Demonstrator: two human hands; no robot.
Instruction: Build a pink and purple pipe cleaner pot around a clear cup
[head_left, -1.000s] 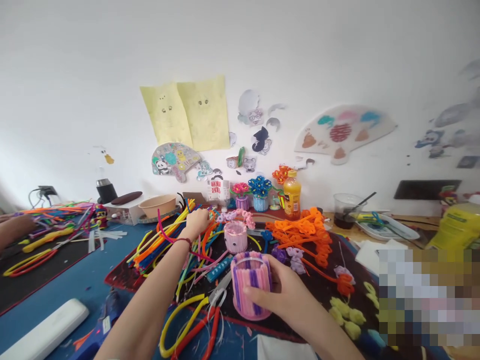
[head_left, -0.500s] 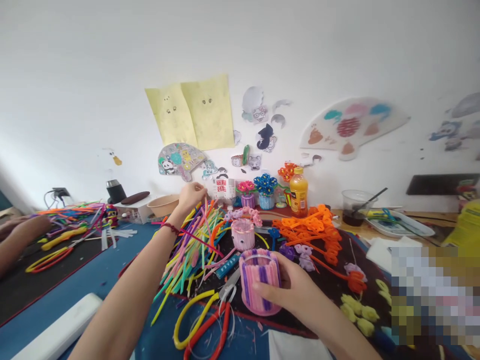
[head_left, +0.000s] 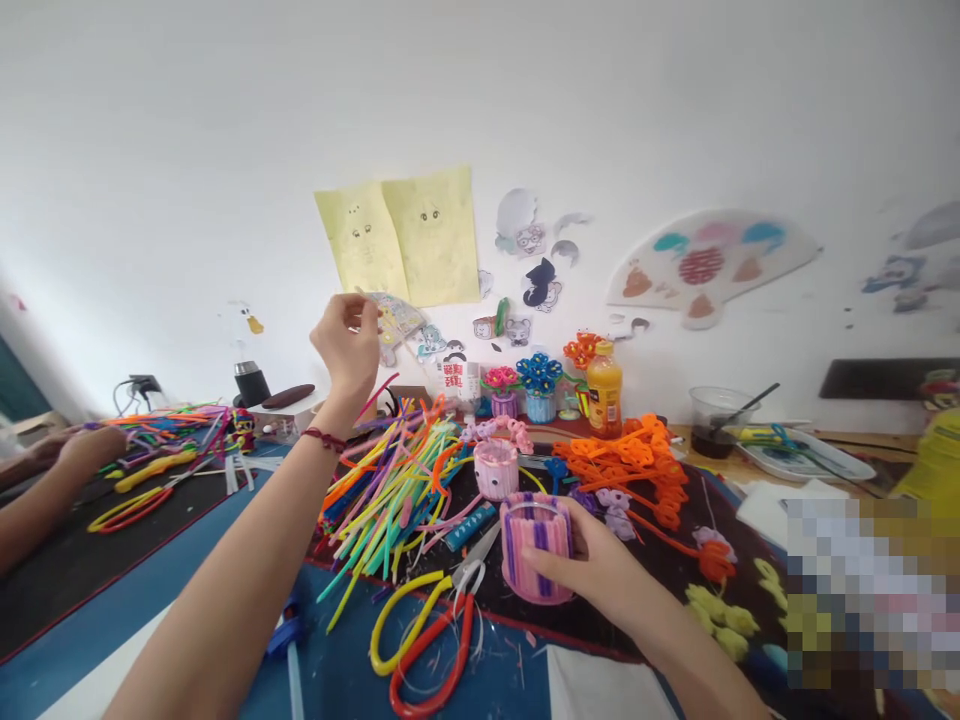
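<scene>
Lifted well above the pipe-cleaner pile (head_left: 390, 490) now, my left hand (head_left: 346, 345) pinches one pink strand; my right hand (head_left: 592, 565) grips the pink-purple cup (head_left: 534, 545) on the desk (head_left: 172, 590).

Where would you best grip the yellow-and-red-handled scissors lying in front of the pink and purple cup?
Probably by the handle loops, coming from the near table edge. The scissors lie flat with their big yellow and red loops open towards the person, while the blades point away, towards the pipe-cleaner pile and beside the pink and purple cup that the right hand holds.
</scene>
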